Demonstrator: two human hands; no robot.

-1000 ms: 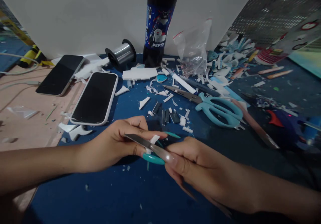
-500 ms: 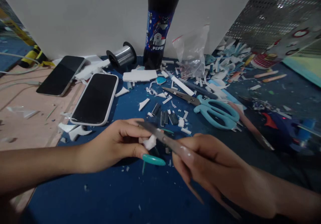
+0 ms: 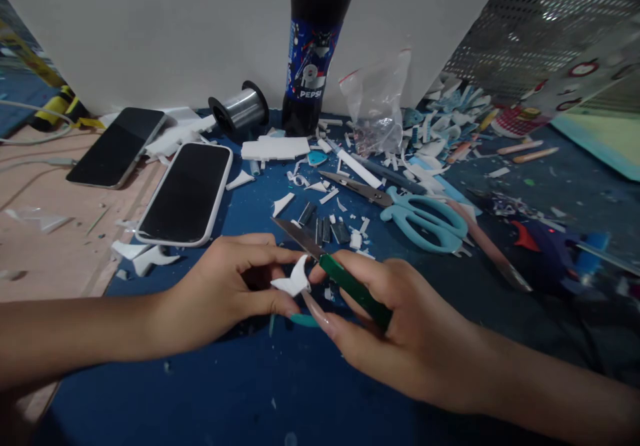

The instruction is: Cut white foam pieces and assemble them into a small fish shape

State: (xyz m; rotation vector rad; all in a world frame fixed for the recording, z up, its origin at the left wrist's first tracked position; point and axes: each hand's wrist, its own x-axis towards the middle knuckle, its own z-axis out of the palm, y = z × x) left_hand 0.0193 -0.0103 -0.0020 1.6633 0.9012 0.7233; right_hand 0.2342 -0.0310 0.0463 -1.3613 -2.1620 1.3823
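Between the thumb and fingers of my left hand [image 3: 240, 279] is a small white tail-shaped piece [image 3: 294, 279], its two curved points facing up and left. My right hand [image 3: 400, 326] is wrapped round the green handle of a craft knife [image 3: 355, 289]. The blade points up and left, just above the white piece; whether the two touch I cannot tell. My right thumb's long nail reaches the base of the piece. Small dark blocks [image 3: 327, 229] and white scraps lie just beyond my hands on the blue mat [image 3: 225, 386].
Blue-handled scissors [image 3: 425, 219] lie to the right, near a pink-handled tool [image 3: 487, 249]. Two phones [image 3: 185, 193] rest at left. Behind stand a Pepsi bottle [image 3: 313, 59], a wire spool [image 3: 240, 109] and a clear zip bag [image 3: 377, 106]. Offcuts [image 3: 450, 119] are heaped at back right.
The white piece has turned so its forked shape shows. My right hand has shifted, bringing the knife's green handle into view and its thumb to the piece. The view has moved slightly.
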